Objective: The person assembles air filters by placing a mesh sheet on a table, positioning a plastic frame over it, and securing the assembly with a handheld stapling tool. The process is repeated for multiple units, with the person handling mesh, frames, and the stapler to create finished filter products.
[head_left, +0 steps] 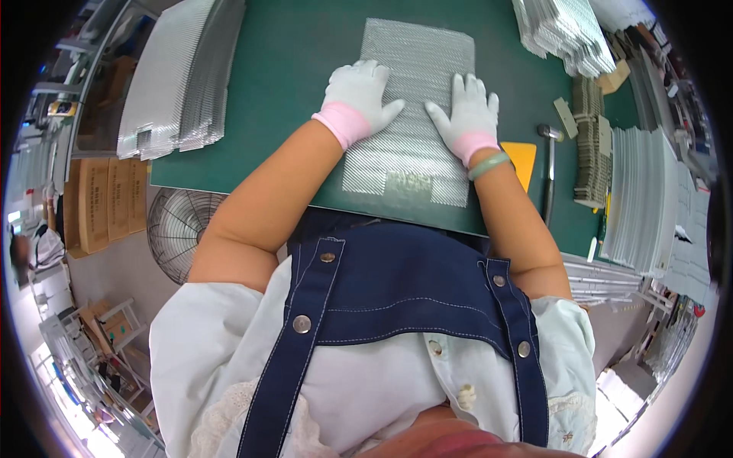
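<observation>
A silvery ribbed sheet (412,141) lies flat on the green table top, with a notch cut into its near edge. My left hand (363,99), in a white glove with a pink cuff, rests on the sheet's left side, thumb out toward the middle. On the right side of the same sheet lies my right hand (467,114), gloved alike, with its fingers spread. Neither hand grips anything. A pale green bangle (489,165) circles my right wrist. Beside that wrist is a yellow flat piece (519,162), and right of it a hammer (550,168).
Stacks of ribbed sheets (172,76) stand at the table's left end, with another pile (565,34) at the far right. Small grey-beige pieces (592,153) are stacked right of the hammer, beside upright white sheets (640,198). Below the table's left edge stand a floor fan (179,229) and cardboard boxes (107,202).
</observation>
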Demonstrator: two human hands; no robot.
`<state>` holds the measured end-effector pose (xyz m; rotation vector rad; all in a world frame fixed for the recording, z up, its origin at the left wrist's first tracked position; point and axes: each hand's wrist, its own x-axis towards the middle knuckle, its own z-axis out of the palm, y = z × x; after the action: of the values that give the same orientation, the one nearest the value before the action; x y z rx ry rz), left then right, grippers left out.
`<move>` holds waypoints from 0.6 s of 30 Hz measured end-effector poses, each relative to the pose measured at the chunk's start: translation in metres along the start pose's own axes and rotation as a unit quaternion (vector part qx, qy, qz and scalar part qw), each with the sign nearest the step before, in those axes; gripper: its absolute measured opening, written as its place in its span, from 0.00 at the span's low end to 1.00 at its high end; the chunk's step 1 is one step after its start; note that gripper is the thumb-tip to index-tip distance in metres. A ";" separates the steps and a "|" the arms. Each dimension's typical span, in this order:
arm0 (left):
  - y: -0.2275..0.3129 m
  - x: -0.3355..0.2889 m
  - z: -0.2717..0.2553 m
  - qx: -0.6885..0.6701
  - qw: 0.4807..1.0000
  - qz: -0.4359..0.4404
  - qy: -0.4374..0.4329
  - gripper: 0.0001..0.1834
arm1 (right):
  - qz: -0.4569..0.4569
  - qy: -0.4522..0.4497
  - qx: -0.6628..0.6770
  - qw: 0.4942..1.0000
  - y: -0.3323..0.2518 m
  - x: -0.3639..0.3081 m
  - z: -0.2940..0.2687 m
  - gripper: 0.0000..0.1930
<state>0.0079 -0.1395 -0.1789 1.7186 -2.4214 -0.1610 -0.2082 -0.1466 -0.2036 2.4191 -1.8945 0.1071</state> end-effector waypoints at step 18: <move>-0.041 0.059 -0.008 -0.008 0.994 -0.056 -0.088 0.40 | -0.018 0.011 -0.035 0.999 0.003 0.002 0.011 0.46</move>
<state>0.0278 -0.2089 -0.1741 1.9090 -2.4353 -0.3607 -0.2101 -0.1499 -0.2143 2.3949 -1.8122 0.0637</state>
